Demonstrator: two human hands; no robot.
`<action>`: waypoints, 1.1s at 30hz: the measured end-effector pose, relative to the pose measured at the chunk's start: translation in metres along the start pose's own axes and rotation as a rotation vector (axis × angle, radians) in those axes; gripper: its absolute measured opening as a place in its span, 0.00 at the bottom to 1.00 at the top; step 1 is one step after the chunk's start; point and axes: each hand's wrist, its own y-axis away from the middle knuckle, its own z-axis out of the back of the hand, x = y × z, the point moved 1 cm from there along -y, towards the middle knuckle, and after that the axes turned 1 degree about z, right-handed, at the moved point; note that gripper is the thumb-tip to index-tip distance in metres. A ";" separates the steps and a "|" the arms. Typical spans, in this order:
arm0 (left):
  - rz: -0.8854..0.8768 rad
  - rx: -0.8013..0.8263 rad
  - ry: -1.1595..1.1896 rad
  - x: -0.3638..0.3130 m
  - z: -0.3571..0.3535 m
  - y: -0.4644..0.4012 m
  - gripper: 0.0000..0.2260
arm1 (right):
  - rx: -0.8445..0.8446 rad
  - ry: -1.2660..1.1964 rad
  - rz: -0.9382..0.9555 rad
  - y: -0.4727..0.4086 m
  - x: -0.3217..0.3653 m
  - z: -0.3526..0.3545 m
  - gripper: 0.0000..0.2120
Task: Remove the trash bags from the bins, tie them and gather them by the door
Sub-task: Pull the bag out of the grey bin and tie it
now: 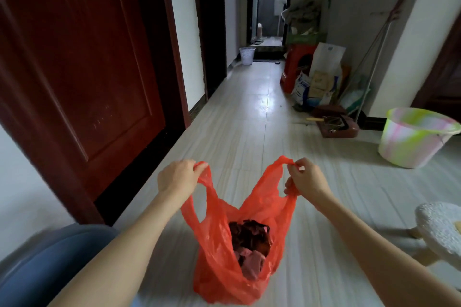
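Note:
A red plastic trash bag [217,264] rests on the tiled floor in front of me, its mouth open, with dark and pinkish scraps inside. My left hand [178,177] grips the bag's left handle. My right hand [305,180] pinches the right handle. Both handles are pulled up and apart. A dark red wooden door [74,70] stands at my left. A white mesh bin [247,55] stands far down the corridor by the left wall. A pastel pink and green bucket [411,138] sits on the floor at the right.
Sacks, a red stool [298,62], a dustpan [336,126] and long-handled tools crowd the right wall. A white padded stool [439,229] is at my near right. My knee in blue trousers [50,264] is at lower left. The corridor runs on to a far doorway.

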 end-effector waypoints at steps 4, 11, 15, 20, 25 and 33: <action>0.150 0.086 0.861 -0.004 0.013 -0.040 0.15 | -0.059 -0.263 -0.016 -0.014 0.029 0.012 0.07; -0.028 0.369 1.134 0.009 -0.008 -0.018 0.34 | 0.104 -0.436 0.018 -0.006 0.010 0.016 0.16; -0.088 0.361 0.956 0.015 -0.059 -0.002 0.48 | 0.095 -0.088 0.224 0.001 -0.030 0.011 0.33; -0.111 0.589 0.679 0.027 -0.120 0.005 0.61 | 0.464 -0.034 0.305 0.005 -0.082 -0.003 0.49; -0.104 0.474 0.215 0.020 -0.137 0.007 0.18 | 0.711 0.361 -0.164 0.006 -0.112 -0.005 0.08; 0.352 0.098 1.300 0.007 -0.119 -0.033 0.11 | 0.032 -0.052 0.030 -0.035 -0.093 -0.004 0.08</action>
